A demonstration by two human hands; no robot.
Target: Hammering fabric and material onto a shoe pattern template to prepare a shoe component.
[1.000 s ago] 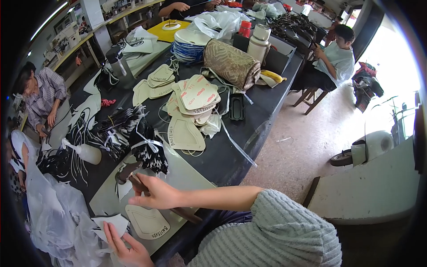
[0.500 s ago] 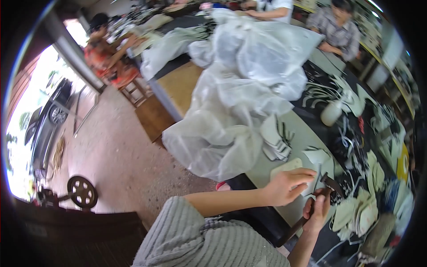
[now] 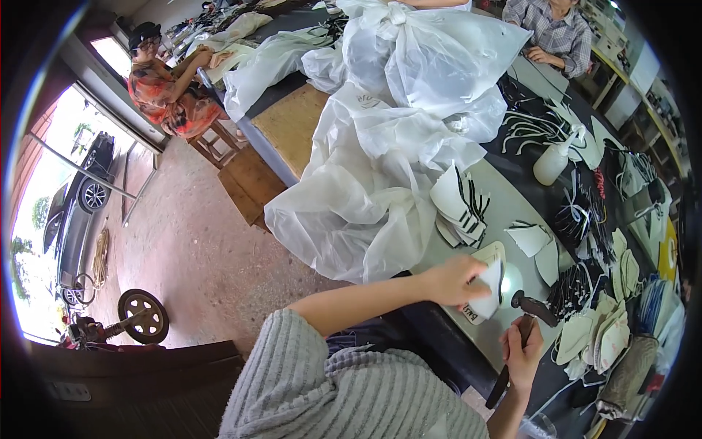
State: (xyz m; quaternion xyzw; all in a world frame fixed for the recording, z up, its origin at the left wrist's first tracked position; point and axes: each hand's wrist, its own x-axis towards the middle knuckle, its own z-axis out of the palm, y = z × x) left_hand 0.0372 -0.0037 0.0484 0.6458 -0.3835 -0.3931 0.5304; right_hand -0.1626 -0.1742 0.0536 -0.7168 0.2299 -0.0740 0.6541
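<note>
My left hand [image 3: 452, 282] is closed on a white cut piece [image 3: 488, 291] with a dark edge, held tilted above the grey work board [image 3: 468, 272]. A pale card or pad [image 3: 491, 254] with dark marks lies partly hidden beneath that piece and hand. In my right hand [image 3: 523, 353] is a hammer [image 3: 535, 307], gripped by its dark handle close below the head. The hammer head is over the board's right edge, apart from the white piece. Beyond my hands lie a stack of white pieces with black strips [image 3: 461, 205] and a few loose white pieces [image 3: 530, 238].
Large translucent plastic bags [image 3: 358, 190] cover the table's left and middle. A white bottle [image 3: 551, 162] stands to the right, among black-and-white straps and stacked pale pieces [image 3: 603, 333]. One person [image 3: 175, 95] sits far left; another [image 3: 550, 33] works at the far right.
My left hand has moved left, away from the hammer, with the white piece in its fingers. My right hand still grips the hammer, slightly lower in view.
</note>
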